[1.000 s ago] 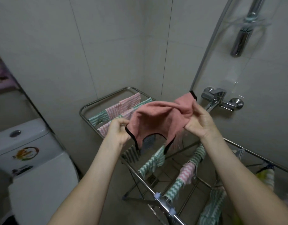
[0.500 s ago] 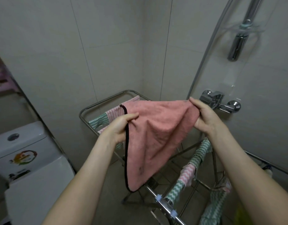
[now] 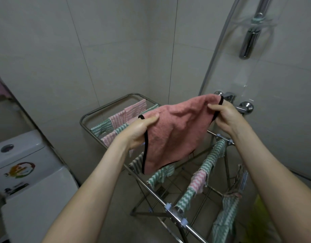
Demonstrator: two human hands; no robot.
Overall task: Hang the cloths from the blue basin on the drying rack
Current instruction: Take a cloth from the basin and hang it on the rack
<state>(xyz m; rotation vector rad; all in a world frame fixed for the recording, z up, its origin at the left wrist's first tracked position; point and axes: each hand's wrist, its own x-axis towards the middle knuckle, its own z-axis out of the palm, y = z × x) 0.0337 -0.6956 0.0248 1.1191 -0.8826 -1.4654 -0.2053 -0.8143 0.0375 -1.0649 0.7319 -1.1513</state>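
Note:
A pink cloth with a black hem [image 3: 174,134] hangs spread between my two hands, above the metal drying rack [image 3: 105,106]. My left hand [image 3: 139,130] pinches its left top edge, thumb on top. My right hand [image 3: 223,118] grips its right top corner. The cloth's lower end dangles over the rack's middle bars. Several green-and-pink striped cloths [image 3: 126,116] lie draped on the rack's far wing, and others [image 3: 209,163] hang on the nearer bars. The blue basin is out of view.
A white toilet tank [image 3: 19,155] stands at the left. A chrome shower mixer [image 3: 242,106] and shower bar [image 3: 251,37] sit on the tiled wall to the right, behind a curved glass screen [image 3: 219,46]. Something yellow [image 3: 256,214] shows at lower right.
The bunched cloth was pulled open and now hangs flat between my hands. My hands have moved apart and slightly lower toward the rack.

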